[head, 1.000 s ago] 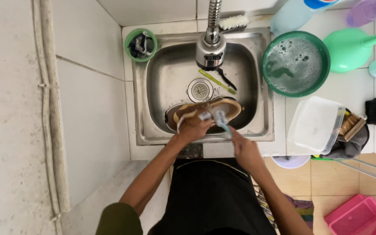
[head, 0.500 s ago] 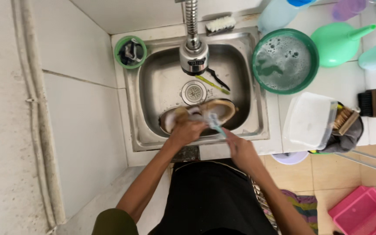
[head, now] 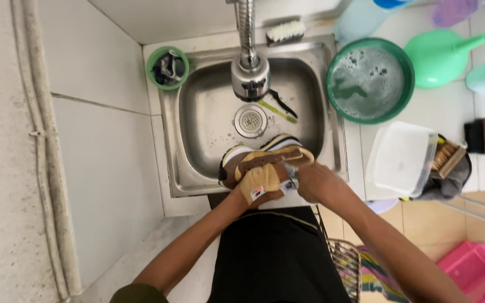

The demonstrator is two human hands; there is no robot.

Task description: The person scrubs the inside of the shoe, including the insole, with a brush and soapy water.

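Note:
A brown and tan shoe (head: 266, 166) with a white sole lies tilted over the front edge of the steel sink (head: 197, 140). My left hand (head: 234, 197) grips the shoe from below and is mostly hidden behind its tan tongue. My right hand (head: 318, 183) is closed on a small light-handled brush (head: 292, 177), which is pressed against the right side of the shoe.
The faucet head (head: 249, 73) hangs over the drain (head: 250, 119), with two toothbrushes (head: 279, 109) lying beside it. A green basin of soapy water (head: 370, 78), a clear plastic box (head: 399, 160) and a green jug (head: 442, 50) stand to the right. A green cup (head: 166, 67) sits at the sink's back left.
The shoe has been turned and drawn toward the sink's front edge, its tan tongue now facing me. My right hand with the brush has moved onto the shoe's right side.

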